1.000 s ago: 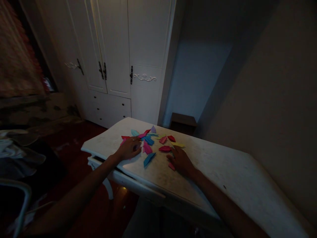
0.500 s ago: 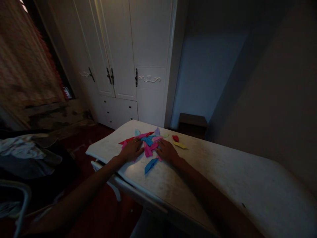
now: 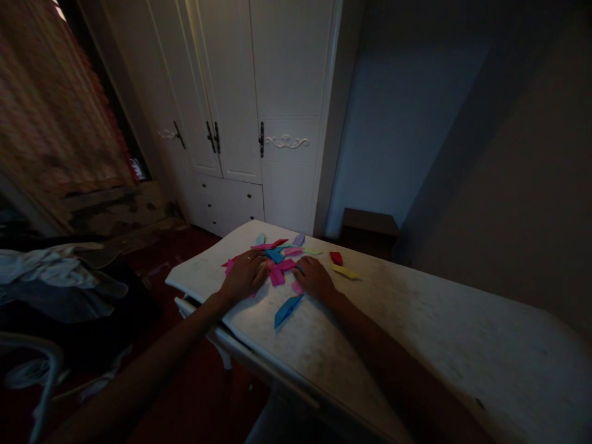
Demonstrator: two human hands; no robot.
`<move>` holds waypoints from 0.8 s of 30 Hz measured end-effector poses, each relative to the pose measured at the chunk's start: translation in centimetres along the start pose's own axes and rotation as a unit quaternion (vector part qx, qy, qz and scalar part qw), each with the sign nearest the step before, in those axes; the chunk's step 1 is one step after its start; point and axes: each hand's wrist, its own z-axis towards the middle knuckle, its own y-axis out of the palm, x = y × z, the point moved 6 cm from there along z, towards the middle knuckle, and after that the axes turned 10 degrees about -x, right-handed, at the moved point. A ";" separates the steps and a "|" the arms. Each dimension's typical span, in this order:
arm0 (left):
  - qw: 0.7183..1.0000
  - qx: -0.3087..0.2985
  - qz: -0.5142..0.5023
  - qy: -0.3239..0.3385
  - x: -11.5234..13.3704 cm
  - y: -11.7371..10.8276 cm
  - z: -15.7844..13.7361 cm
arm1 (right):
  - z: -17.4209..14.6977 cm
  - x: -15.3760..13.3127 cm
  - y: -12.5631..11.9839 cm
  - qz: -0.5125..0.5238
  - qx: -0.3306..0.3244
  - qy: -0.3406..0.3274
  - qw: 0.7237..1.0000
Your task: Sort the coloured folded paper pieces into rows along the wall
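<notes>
Several folded paper pieces lie in a loose pile on the pale tabletop (image 3: 393,327). My left hand (image 3: 244,275) rests on the pile's left side, fingers stretched over the pieces, a ring on one finger. My right hand (image 3: 316,279) lies at the right side, fingers spread and touching the edge pieces. Between the hands are a magenta folded paper (image 3: 277,275) and a blue folded paper (image 3: 275,255). A separate blue folded paper (image 3: 287,311) lies in front of them. Right of the pile are a red folded paper (image 3: 336,258) and a yellow folded paper (image 3: 346,272).
A white wardrobe (image 3: 291,172) with dark handles stands behind the table. A dark low cabinet (image 3: 370,219) is by the wall. At left are heaped clothes (image 3: 60,283), a white metal frame (image 3: 50,351) and a patterned curtain (image 3: 55,123). A table drawer (image 3: 185,306) is slightly out.
The view has shifted slightly, moving the scene right. My hands have shifted a little on the pile, and some pieces between them are rearranged.
</notes>
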 end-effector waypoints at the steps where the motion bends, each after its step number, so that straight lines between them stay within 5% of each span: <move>1: 1.000 -0.003 -0.009 0.006 0.5 -0.2 -0.3 | -0.4 0.2 -0.1 0.004 0.000 0.003 1.000; 6: 1.000 0.009 -0.010 -0.018 1.5 -0.9 -2.7 | -2.6 1.2 -1.2 0.051 0.040 0.014 0.998; 14: 0.998 -0.022 0.030 -0.049 -0.1 -0.6 -7.5 | -6.6 1.1 -1.9 0.045 0.069 -0.002 0.997; 24: 0.999 -0.035 0.000 -0.009 2.0 -1.7 -8.0 | -9.5 1.3 -2.6 0.044 0.051 -0.028 0.997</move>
